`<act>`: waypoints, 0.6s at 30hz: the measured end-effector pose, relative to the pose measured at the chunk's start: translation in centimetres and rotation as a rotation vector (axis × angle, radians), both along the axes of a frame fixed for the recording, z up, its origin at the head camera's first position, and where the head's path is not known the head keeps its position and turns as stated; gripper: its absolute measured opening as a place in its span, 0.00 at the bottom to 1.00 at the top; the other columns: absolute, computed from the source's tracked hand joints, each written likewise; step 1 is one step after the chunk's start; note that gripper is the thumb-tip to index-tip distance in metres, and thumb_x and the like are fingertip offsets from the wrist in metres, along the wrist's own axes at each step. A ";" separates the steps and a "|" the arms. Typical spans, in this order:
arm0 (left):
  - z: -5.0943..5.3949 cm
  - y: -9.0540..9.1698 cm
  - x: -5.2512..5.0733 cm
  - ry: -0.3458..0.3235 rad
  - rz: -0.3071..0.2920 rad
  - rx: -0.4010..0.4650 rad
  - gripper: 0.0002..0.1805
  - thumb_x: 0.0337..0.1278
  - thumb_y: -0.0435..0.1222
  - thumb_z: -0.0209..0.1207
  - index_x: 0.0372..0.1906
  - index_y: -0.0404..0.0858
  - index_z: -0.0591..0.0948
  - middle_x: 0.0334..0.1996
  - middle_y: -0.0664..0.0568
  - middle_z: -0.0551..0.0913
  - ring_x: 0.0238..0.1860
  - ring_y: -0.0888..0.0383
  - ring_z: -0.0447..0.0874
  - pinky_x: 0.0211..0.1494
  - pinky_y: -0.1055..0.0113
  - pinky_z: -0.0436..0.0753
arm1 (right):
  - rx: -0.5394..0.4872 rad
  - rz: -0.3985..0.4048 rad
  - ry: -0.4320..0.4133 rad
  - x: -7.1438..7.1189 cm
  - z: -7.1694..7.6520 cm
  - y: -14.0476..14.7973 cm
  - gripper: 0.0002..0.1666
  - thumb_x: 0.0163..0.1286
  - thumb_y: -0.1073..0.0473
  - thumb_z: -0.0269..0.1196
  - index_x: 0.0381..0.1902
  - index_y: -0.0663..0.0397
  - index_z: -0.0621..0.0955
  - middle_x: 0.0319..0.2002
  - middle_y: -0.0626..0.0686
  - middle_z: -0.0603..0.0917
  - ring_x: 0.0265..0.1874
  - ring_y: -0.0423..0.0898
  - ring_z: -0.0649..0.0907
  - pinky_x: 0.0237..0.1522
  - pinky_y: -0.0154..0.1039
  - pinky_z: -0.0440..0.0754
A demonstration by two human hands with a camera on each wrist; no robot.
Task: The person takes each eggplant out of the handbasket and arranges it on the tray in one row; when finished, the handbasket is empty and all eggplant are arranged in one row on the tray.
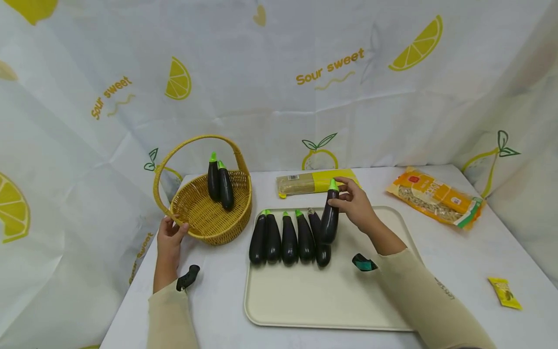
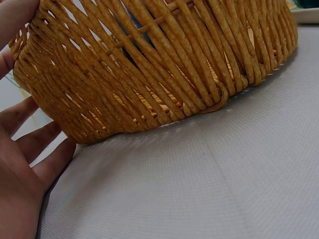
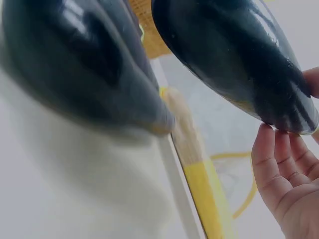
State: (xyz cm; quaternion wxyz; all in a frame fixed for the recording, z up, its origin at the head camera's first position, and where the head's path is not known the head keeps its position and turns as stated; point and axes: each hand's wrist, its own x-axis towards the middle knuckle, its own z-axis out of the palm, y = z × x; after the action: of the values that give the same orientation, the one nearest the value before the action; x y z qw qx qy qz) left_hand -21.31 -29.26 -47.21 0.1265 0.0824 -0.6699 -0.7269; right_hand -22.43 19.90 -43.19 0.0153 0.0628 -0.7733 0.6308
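My right hand [image 1: 355, 206] pinches a dark eggplant [image 1: 330, 218] near its green stem and holds it upright above the tray [image 1: 322, 300]. In the right wrist view, fingertips and thumb press on the narrow end of this eggplant [image 3: 234, 55]. Below it, several more eggplants [image 1: 289, 240] lie side by side on the tray, stems pointing away from me. My left hand [image 1: 170, 237] grips the left rim of a wicker basket [image 1: 222, 235], its fingers against the outer wall [image 2: 139, 74]. Two eggplants [image 1: 225, 189] lean inside the basket.
Behind the tray lies a yellow pack of noodles [image 1: 305, 183]. An orange bag [image 1: 436, 196] rests at the back right, and a small yellow packet [image 1: 504, 293] near the right edge. The basket's tall handle [image 1: 196, 138] arches over it. A printed white curtain [image 1: 270, 106] hangs behind.
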 end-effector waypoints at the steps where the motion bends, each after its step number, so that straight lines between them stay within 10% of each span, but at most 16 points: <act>1: 0.0 0.0 0.0 0.004 0.001 0.000 0.26 0.62 0.27 0.60 0.60 0.30 0.63 0.70 0.43 0.63 0.68 0.45 0.61 0.58 0.73 0.72 | 0.000 -0.004 -0.008 0.1 -0.1 0.3 0.39 0.66 0.64 0.64 0.72 0.54 0.61 0.54 0.65 0.70 0.43 0.53 0.78 0.37 0.37 0.84; 8: -2.0 -1.0 -1.1 0.034 0.018 -0.010 0.25 0.62 0.27 0.60 0.59 0.31 0.63 0.68 0.46 0.65 0.67 0.49 0.64 0.58 0.74 0.72 | -0.002 -0.007 -0.078 0.6 -1.8 1.8 0.40 0.66 0.66 0.63 0.72 0.57 0.60 0.53 0.66 0.70 0.40 0.47 0.79 0.36 0.37 0.84; 18: -2.2 -1.1 -1.2 0.016 0.013 -0.029 0.26 0.61 0.29 0.61 0.60 0.33 0.64 0.70 0.48 0.64 0.70 0.50 0.60 0.67 0.66 0.66 | -0.041 0.047 -0.175 0.4 -4.2 2.1 0.38 0.65 0.67 0.62 0.71 0.58 0.61 0.53 0.67 0.69 0.39 0.46 0.79 0.34 0.38 0.83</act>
State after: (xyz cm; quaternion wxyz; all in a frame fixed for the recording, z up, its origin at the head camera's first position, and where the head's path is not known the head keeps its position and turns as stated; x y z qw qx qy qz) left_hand -22.47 -30.37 -49.40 0.1377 0.0789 -0.6787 -0.7171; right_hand -22.02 21.96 -47.38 -0.0658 0.0251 -0.7570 0.6496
